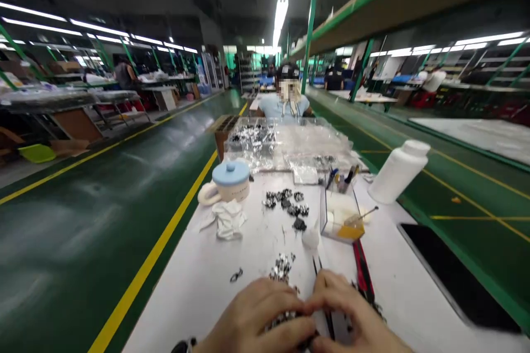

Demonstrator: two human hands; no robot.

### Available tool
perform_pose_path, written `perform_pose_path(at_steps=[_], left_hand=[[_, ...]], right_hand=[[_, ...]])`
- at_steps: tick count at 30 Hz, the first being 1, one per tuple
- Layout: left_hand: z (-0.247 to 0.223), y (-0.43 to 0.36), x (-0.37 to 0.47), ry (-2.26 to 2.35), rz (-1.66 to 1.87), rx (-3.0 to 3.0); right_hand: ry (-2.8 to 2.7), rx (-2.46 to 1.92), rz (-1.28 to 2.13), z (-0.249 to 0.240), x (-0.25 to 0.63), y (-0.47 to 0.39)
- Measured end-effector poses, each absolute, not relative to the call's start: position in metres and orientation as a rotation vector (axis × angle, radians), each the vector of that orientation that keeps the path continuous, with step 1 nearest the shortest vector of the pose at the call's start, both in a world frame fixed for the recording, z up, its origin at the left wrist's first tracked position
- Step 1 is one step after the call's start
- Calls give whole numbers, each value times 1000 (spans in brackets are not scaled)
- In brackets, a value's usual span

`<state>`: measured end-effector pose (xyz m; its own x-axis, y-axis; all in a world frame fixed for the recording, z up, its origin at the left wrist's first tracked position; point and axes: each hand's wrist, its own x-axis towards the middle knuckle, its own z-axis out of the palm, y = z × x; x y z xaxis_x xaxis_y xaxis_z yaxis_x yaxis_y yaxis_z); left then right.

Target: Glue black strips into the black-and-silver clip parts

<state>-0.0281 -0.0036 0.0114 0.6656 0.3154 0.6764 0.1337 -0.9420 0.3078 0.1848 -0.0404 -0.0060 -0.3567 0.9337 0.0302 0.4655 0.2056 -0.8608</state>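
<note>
My left hand (260, 314) is closed near the front of the white table (199, 287), its fingers curled. Small shiny dark metal pieces (284, 318) show between them; whether these are gripped or lie underneath I cannot tell. My right hand (351, 311) is pinched, with fingertips meeting those of the left; what is in the pinch is hidden. Black tweezers (329, 324) run beneath the right fingers, tips pointing away; whether they are held is unclear. Just beyond lies a pile of small metal parts (281, 267), with a single loose part (236, 275) to the left.
Dark part clusters (290, 204) lie mid-table. Around them are a blue-lidded mug (229, 185), crumpled tissue (229, 219), clear tool box (342, 212), white bottle (399, 171), red-handled tool (363, 270) and phone (455, 276). Plastic trays (310, 140) stand beyond, before a seated person (284, 105).
</note>
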Motion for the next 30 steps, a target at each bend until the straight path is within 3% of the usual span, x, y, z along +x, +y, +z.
perform_pose_path(at_steps=[10, 30], left_hand=[[9, 0, -23, 402, 1089, 2654], [9, -5, -17, 533, 1001, 2524]], right_hand=[[-1818, -1319, 1264, 9, 187, -42], [-1889, -1325, 1288, 6, 189, -40]])
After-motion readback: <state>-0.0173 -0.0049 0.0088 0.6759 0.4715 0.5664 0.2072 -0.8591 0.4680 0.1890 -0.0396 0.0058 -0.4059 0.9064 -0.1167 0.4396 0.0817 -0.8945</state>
